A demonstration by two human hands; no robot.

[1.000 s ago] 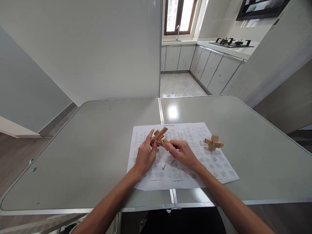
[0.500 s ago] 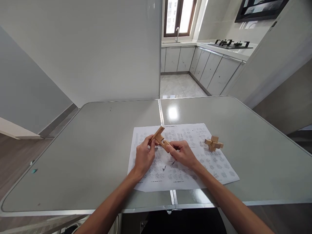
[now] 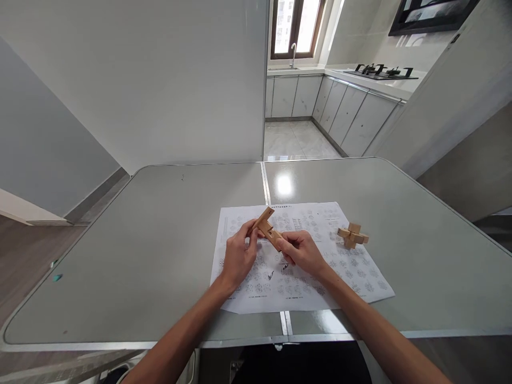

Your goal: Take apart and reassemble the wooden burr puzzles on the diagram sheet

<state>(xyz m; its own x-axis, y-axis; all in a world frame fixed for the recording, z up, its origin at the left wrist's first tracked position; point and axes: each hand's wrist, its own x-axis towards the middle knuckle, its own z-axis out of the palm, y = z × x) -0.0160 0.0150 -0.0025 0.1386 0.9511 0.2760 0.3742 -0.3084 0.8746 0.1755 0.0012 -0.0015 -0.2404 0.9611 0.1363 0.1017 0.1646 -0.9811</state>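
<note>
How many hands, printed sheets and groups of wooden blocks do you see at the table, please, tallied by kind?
Hands, left hand and right hand: 2
Printed sheet: 1
Wooden groups, held blocks and separate cluster: 2
Total: 5

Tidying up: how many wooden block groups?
2: brown notched wooden pieces in left hand and right hand; tan crossed wooden cluster on white printed paper. More may be hidden.

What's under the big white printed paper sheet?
Underneath is the flat grey table, with a silvery metal strip showing beyond the white paper. Whatever the paper covers can't be seen.
</note>
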